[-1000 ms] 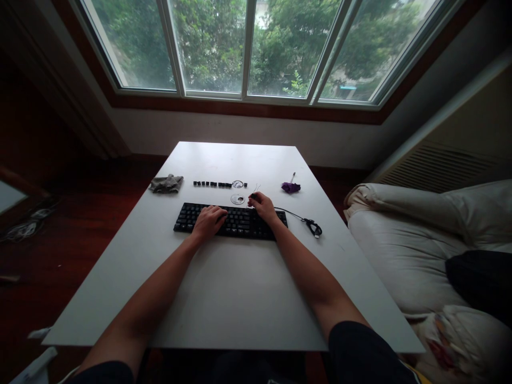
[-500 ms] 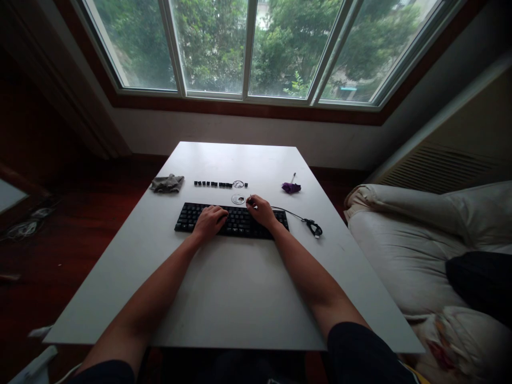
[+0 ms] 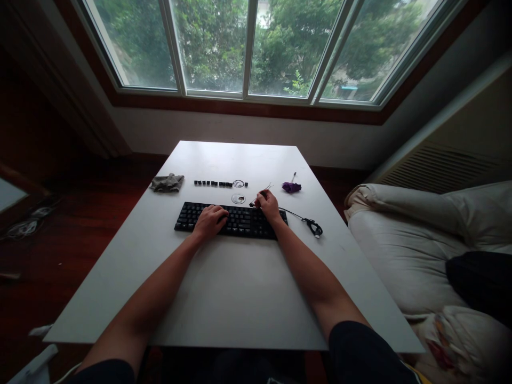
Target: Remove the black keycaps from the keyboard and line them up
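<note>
A black keyboard (image 3: 240,220) lies across the middle of the white table (image 3: 236,298). My left hand (image 3: 209,220) rests on its keys left of centre, fingers curled down on them. My right hand (image 3: 269,205) hovers over the keyboard's upper right part, fingers closed on a thin wire keycap puller (image 3: 262,193) with a small dark keycap at its tip. A row of removed black keycaps (image 3: 213,183) sits behind the keyboard. Two small round lids or dishes (image 3: 238,198) (image 3: 239,184) lie near them.
A crumpled grey cloth (image 3: 167,182) lies at the back left, a purple brush (image 3: 290,186) at the back right. The keyboard's cable and plug (image 3: 313,226) trail to the right. A white sofa (image 3: 424,245) stands close to the table's right edge. Windows run behind.
My right hand dipped to the keyboard's top edge with the puller, then rose and shifted right with a keycap at the tool's tip. My left hand stayed on the keys.
</note>
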